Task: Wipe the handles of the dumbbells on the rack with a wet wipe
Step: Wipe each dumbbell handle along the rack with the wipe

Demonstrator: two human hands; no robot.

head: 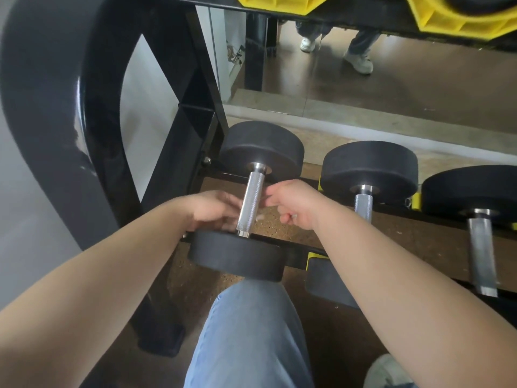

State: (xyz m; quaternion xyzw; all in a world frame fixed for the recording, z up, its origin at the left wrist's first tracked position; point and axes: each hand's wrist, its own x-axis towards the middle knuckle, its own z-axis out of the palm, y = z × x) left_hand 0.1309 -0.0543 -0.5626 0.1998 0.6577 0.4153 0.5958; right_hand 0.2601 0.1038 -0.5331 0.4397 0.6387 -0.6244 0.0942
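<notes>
The leftmost dumbbell has black round heads and a knurled steel handle (pixel 251 200), and it lies on the lower shelf of the rack (pixel 419 233). My left hand (pixel 215 208) is at the handle's left side with its fingers blurred against it. My right hand (pixel 293 204) is at the handle's right side with its fingers curled. A small pale scrap, apparently the wet wipe (pixel 259 217), shows just right of the handle, and another bit shows between my right fingers. Most of the wipe is hidden.
Two more dumbbells (pixel 363 203) (pixel 481 247) lie to the right on the same shelf. A thick black rack upright (pixel 56 121) curves up at the left. Yellow weights (pixel 461 18) sit on the shelf overhead. My knee in blue jeans (pixel 251 331) is below the near dumbbell head. A mirror behind reflects legs.
</notes>
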